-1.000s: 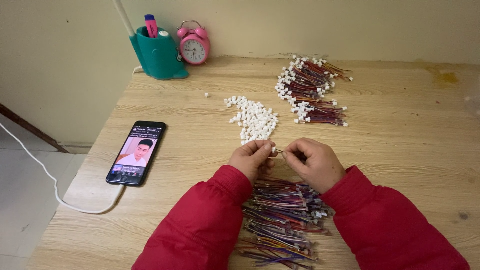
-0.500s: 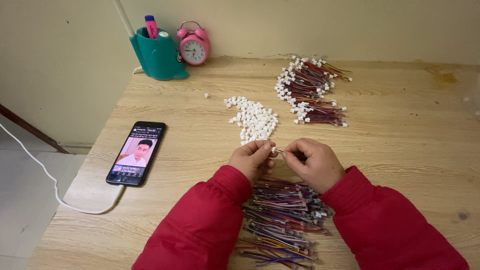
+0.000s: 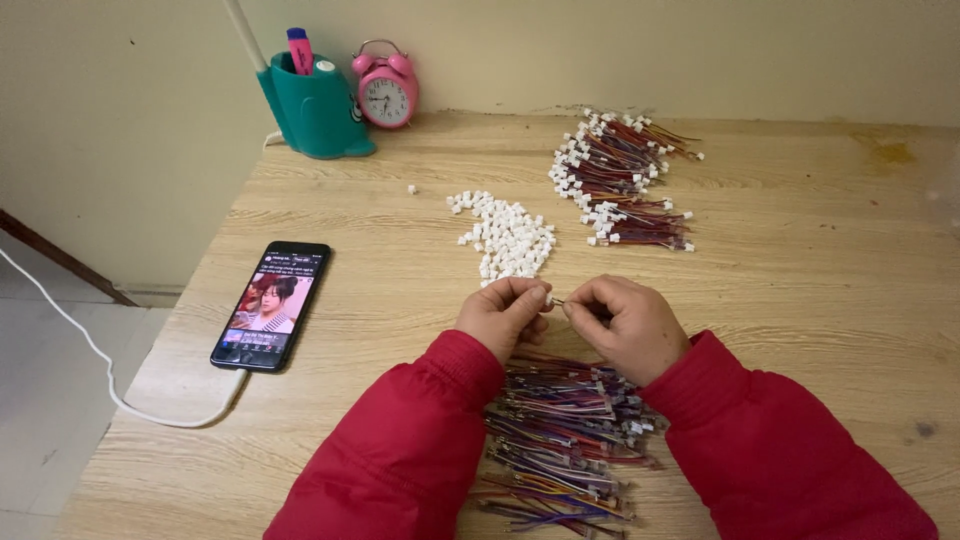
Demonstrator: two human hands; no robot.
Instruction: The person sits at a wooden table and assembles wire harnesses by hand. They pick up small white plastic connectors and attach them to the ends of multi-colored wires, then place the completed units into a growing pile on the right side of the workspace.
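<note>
Hands met over the table (image 3: 800, 300), just nearer the person than the heap of loose connectors (image 3: 505, 235). Left hand (image 3: 503, 317) was closed in a pinch, thumb and fingertips gripping one small white connector (image 3: 549, 299). Right hand (image 3: 628, 325) was likewise pinched, holding a thin wire (image 3: 560, 302) whose end touched that connector; the rest of the wire was hidden under the fingers, colour not readable. Both wrists were in red sleeves (image 3: 420, 440).

Positions taken from the connector heap:
- Held connector and wire: just on the near side of it, between the two hands, raised slightly off the wood.
- Bundle of coloured wires (image 3: 570, 430): further to the near side, lying under and between the forearms, reaching the table's near edge.
- Pile of wires with white connectors on their ends (image 3: 620, 175): beside the heap on the right, towards the wall.
- One stray connector (image 3: 411, 189): left of the heap, apart from it.
- Teal holder (image 3: 315, 105) with a pink marker (image 3: 299, 50), and a pink alarm clock (image 3: 386, 90) touching its right side: far left, against the wall.
- Phone (image 3: 271, 318), screen lit, white cable (image 3: 120, 400) plugged in: well to the left, near the table's left edge.
</note>
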